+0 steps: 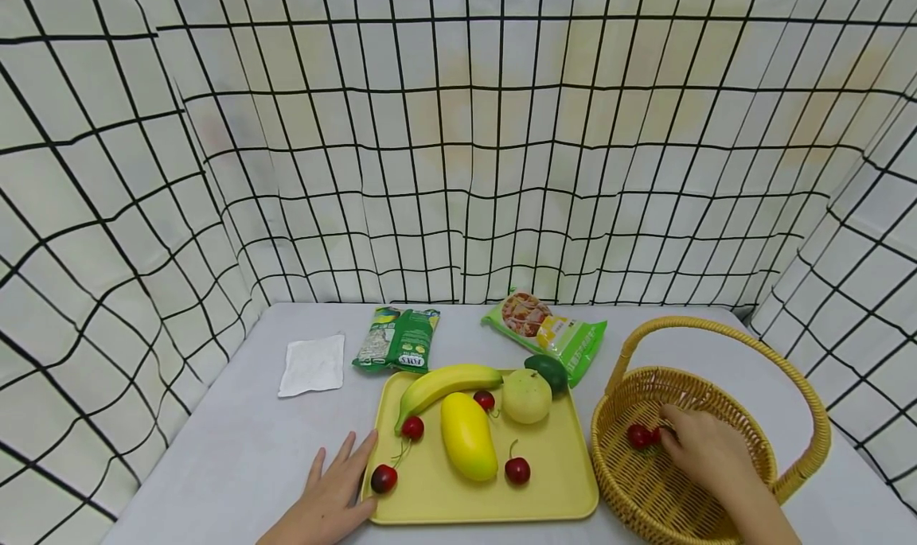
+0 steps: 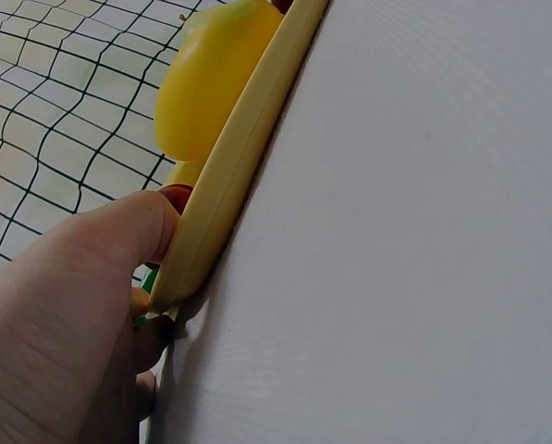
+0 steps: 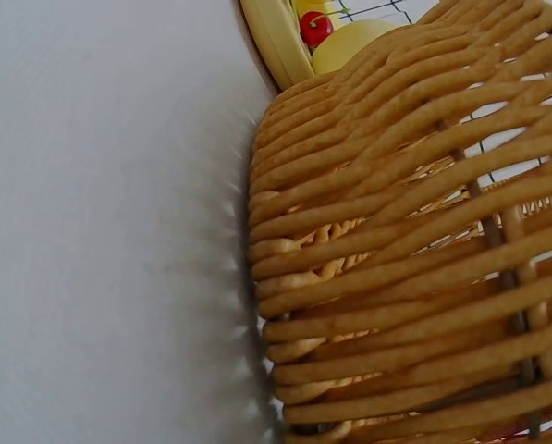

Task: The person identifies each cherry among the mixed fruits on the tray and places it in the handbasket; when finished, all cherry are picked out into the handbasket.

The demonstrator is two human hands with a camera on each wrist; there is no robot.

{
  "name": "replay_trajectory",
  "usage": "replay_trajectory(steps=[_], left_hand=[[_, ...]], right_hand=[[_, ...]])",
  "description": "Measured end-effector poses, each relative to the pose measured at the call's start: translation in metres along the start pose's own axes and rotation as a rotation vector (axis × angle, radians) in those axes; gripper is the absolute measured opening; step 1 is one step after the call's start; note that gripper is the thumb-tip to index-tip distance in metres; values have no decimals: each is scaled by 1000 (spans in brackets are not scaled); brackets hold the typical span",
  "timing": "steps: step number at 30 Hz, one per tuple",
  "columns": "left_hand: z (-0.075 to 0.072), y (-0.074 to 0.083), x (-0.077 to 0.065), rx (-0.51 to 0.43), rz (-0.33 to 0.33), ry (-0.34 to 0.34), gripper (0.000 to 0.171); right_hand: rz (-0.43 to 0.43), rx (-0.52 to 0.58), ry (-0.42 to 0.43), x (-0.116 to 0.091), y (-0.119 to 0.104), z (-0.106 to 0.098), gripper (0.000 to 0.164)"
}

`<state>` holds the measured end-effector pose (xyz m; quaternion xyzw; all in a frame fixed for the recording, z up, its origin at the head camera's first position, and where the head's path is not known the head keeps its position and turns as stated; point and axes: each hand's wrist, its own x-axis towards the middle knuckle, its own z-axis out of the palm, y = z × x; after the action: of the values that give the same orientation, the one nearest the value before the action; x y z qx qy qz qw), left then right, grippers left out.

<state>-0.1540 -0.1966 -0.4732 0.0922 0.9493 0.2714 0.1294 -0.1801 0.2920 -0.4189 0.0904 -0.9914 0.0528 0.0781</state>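
1. The left hand (image 1: 331,489) is held palm down at the near left corner of the yellow tray (image 1: 552,493). Its fingers are extended and spread, pointed away from the body; the index fingertip is set against the tray's left edge. The thumb is angled inward and rested on the rim, as is also seen in the left wrist view. No clenching is noted.
2. The right hand (image 1: 705,448) is lowered into the wicker basket (image 1: 610,477), with the forearm brought in over the near right rim, under the raised handle. Its fingertips are bent down and placed at two red cherries (image 1: 639,436); one is partly covered by them. Whether that cherry is pinched or released cannot be told; in the right wrist view, mostly wicker wall is shown.
3. The basket is stood on the desk (image 1: 236,449), just right of the tray.
4. On the tray, a yellow mango (image 1: 469,437) is positioned centrally, with a banana (image 1: 447,381) behind it and a round pale fruit (image 1: 526,396) to the right.
5. Two cherries with stems are located near the left hand: a dark red one (image 1: 384,479) and a brighter one (image 1: 412,427).
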Motion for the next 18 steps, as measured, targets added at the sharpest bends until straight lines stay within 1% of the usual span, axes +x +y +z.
replay_trajectory(steps=[7, 12, 18], left_hand=[[1, -1, 1, -1, 0, 4, 82], [1, -1, 1, 2, 0, 6, 82], [1, -2, 1, 4, 2, -1, 83]], right_hand=[[3, -26, 31, 0, -2, -3, 22], [-28, -28, 99, -1, -8, -8, 23], [-98, -40, 196, -2, -21, -17, 23]])
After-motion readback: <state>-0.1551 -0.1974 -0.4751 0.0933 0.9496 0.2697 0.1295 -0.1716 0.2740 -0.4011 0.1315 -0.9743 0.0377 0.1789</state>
